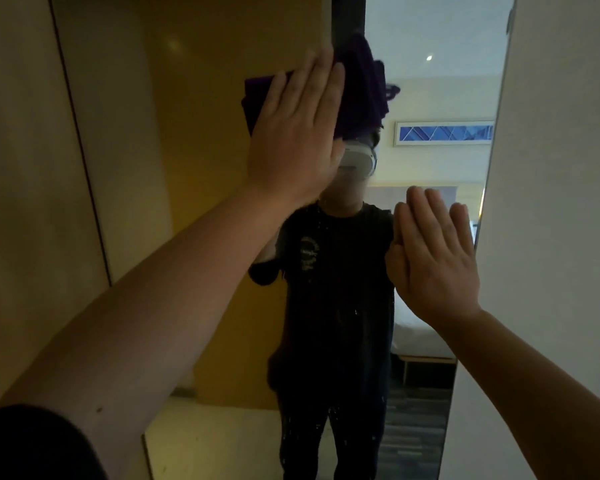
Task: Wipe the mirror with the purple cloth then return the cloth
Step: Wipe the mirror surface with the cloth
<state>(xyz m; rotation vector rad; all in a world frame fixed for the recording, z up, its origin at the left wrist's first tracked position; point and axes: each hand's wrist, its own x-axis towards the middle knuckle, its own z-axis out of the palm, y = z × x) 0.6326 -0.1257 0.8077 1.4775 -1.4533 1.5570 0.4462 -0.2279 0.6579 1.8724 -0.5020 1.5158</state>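
Observation:
A tall wall mirror [201,209] fills the middle of the head view. My left hand [298,133] lies flat on the purple cloth [361,95] and presses it against the upper part of the glass. The cloth is dark and bunched, showing above and to both sides of the hand. My right hand [433,258] rests flat on the mirror lower down near its right edge, fingers together and pointing up, holding nothing. The glass reflects a person in a dark shirt.
A beige wall panel [25,202] stands left of the mirror and a pale wall [548,202] juts out on the right. The reflection shows a framed blue picture [444,133], a bed and a dark carpet.

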